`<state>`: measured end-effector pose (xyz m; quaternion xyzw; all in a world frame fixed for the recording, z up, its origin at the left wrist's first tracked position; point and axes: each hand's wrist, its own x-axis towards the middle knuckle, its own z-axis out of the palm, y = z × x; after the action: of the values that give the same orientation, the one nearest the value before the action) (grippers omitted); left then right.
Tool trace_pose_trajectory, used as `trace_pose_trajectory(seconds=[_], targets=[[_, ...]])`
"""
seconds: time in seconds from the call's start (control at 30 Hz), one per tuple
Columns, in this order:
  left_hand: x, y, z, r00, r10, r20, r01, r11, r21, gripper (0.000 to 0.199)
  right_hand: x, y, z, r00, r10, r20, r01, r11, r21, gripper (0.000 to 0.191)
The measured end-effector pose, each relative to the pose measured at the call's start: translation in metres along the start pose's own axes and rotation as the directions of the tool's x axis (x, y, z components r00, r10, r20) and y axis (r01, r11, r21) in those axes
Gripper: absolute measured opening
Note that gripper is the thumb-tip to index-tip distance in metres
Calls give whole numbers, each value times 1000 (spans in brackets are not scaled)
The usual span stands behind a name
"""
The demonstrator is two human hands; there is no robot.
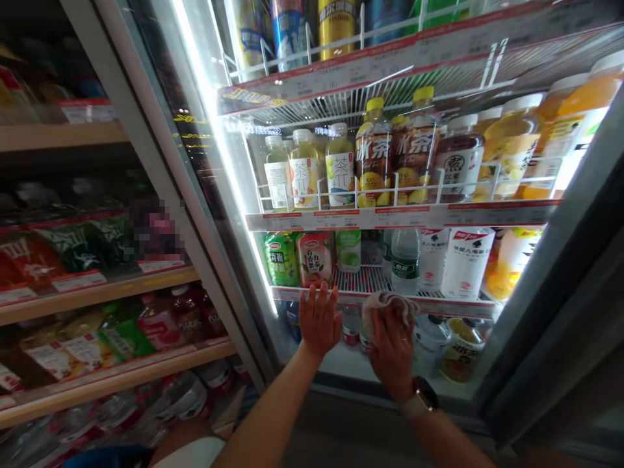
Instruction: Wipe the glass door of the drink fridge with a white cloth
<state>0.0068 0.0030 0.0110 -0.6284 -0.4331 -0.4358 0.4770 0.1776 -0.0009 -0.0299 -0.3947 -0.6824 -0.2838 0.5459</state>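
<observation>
A lit drinks fridge with several wire shelves is in front of me. My right hand point(392, 351), with a watch point(424, 394) on its wrist, presses a pale crumpled cloth point(385, 311) near the front edge of the lower shelf point(439, 304). My left hand point(319, 322) has its fingers stretched out, and its tips reach that same edge. Just behind them stand a red-labelled bottle point(314, 259) and a green one point(283, 259). Right of these are a pale green bottle point(348, 250), a water bottle point(405, 261) and white-labelled bottles point(467, 261).
Tea and juice bottles point(374, 156) fill the middle shelf behind a wire rail, with cans point(337, 26) above. More bottles point(461, 351) stand at the bottom. The fridge's metal frame point(229, 286) is at left, beside wooden shelves point(121, 292) of drinks.
</observation>
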Motion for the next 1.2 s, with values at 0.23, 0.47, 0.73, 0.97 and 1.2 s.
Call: trace_pose_trajectory(seconds=[0.23,0.47,0.73,0.97,1.2], targets=[[0,-1,-1,1000,10,0,-10,1000,-19,57,-20,-14,3,988,-121,100,115,991,68,73],[-1,-1,0,1000,3,13,-3,1000,-12,57,30,35,-24,998,39,-47,-38,999,8,69],[-1,0,0,1000,-5,5,5,1000,1,57,5,-1,-5,998,-38,42,35,997,74,69],[-1,-1,-1,1000,5,0,-5,1000,-19,55,-44,-19,14,972,-212,97,190,962,194,63],[1,0,-2,1000,4,-12,-4,999,-36,56,-1,17,-12,984,-160,80,156,987,45,70]])
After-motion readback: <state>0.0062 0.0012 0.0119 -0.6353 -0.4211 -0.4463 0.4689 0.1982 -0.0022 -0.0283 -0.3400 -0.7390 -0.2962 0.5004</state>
